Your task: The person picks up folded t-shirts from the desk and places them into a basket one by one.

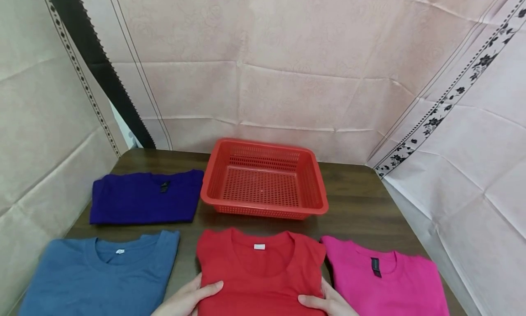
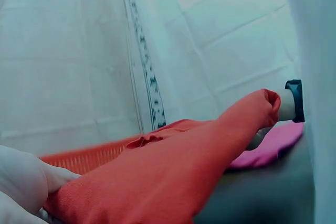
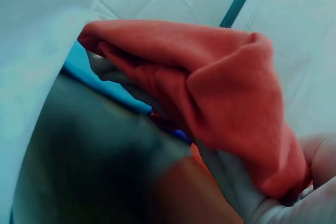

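A folded red T-shirt (image 1: 256, 279) with a white neck label is held between both hands at the front middle of the table. My left hand (image 1: 191, 295) grips its left side, thumb on top and the other fingers underneath. On the opposite side my right hand (image 1: 328, 300) grips it the same way. In the right wrist view the folded shirt (image 3: 226, 87) is lifted, with fingers (image 3: 231, 174) running beneath it. The left wrist view shows the shirt (image 2: 152, 177) sloping between the two hands.
A red plastic basket (image 1: 263, 208) with nothing in it stands behind the shirt. Folded shirts lie around: dark blue (image 1: 144, 199) at back left, lighter blue (image 1: 102, 279) at front left, pink (image 1: 386, 284) at right. Patterned cloth (image 1: 287, 97) hangs behind the wooden table (image 1: 353, 192).
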`<state>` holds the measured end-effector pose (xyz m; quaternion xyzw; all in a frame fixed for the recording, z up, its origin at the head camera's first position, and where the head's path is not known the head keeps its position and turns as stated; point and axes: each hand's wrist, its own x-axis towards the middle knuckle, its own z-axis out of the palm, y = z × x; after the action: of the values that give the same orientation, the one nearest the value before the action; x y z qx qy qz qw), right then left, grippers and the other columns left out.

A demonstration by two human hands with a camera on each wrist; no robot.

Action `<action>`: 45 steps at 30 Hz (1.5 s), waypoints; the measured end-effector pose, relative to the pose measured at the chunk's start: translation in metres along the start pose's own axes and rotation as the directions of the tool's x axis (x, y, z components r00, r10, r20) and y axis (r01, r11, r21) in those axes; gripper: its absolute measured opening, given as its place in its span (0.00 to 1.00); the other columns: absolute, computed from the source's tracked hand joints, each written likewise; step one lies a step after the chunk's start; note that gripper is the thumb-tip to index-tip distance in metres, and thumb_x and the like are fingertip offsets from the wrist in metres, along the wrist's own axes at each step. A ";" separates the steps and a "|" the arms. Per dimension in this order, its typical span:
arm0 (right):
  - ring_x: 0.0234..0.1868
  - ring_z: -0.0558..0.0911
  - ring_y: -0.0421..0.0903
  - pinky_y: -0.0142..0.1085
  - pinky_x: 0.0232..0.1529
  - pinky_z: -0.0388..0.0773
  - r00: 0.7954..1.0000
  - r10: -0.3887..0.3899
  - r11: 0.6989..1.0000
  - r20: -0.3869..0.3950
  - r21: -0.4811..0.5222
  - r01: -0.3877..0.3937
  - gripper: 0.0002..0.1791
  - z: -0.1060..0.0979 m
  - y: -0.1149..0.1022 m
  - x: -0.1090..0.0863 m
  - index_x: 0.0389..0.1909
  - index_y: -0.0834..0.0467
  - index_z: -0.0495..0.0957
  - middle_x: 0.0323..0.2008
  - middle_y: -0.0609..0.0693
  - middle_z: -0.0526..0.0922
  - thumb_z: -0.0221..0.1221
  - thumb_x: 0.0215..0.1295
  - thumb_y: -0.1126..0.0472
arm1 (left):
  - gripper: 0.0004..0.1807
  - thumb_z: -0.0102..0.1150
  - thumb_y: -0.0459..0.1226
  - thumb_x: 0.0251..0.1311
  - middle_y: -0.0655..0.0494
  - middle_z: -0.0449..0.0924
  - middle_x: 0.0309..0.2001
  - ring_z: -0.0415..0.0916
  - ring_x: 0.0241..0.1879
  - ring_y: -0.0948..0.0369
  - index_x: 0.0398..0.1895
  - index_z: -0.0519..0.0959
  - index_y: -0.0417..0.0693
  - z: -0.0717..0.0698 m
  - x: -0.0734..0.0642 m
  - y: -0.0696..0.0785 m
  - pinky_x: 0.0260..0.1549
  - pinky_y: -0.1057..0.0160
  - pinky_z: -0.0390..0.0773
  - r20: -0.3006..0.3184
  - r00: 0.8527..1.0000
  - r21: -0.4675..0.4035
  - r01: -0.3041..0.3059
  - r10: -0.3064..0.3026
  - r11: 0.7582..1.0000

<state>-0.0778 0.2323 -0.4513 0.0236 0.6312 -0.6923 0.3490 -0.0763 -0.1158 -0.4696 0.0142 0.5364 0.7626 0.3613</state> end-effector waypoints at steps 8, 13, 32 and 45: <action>0.59 0.70 0.48 0.41 0.56 0.70 0.994 -0.085 0.991 0.063 0.114 0.077 0.40 0.014 -0.042 -0.017 0.69 0.55 0.34 0.63 0.53 0.63 0.50 0.67 0.62 | 0.36 0.45 0.42 0.68 0.49 0.68 0.58 0.71 0.55 0.55 0.68 0.37 0.42 0.014 -0.011 0.047 0.52 0.55 0.72 0.083 0.995 -0.106 -0.042 0.051 0.993; 0.58 0.71 0.51 0.47 0.55 0.71 0.993 -0.114 0.981 0.035 0.160 0.107 0.37 0.017 -0.064 -0.017 0.68 0.51 0.42 0.61 0.54 0.65 0.52 0.65 0.66 | 0.36 0.47 0.41 0.67 0.49 0.64 0.62 0.68 0.57 0.57 0.70 0.40 0.46 0.016 -0.011 0.077 0.53 0.57 0.71 0.089 0.994 -0.087 -0.063 0.071 0.994; 0.55 0.74 0.48 0.46 0.53 0.73 0.991 -0.118 0.972 -0.059 0.199 0.128 0.34 -0.022 -0.148 0.044 0.67 0.47 0.50 0.59 0.53 0.64 0.54 0.64 0.66 | 0.24 0.45 0.35 0.68 0.52 0.74 0.48 0.78 0.46 0.58 0.64 0.53 0.45 -0.007 0.064 0.166 0.46 0.55 0.77 0.046 0.997 -0.038 -0.062 0.064 0.997; 0.56 0.67 0.49 0.43 0.52 0.72 0.975 -0.027 0.978 -0.222 0.195 0.072 0.42 -0.056 -0.181 0.124 0.69 0.38 0.46 0.59 0.50 0.62 0.58 0.60 0.62 | 0.31 0.59 0.41 0.59 0.51 0.67 0.57 0.71 0.52 0.55 0.64 0.58 0.54 -0.038 0.149 0.203 0.48 0.55 0.75 -0.259 0.966 -0.067 -0.003 -0.015 0.998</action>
<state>-0.2871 0.2185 -0.3667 0.1189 0.5925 -0.7545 0.2560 -0.3105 -0.0952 -0.3718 -0.0995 0.5536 0.7741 0.2905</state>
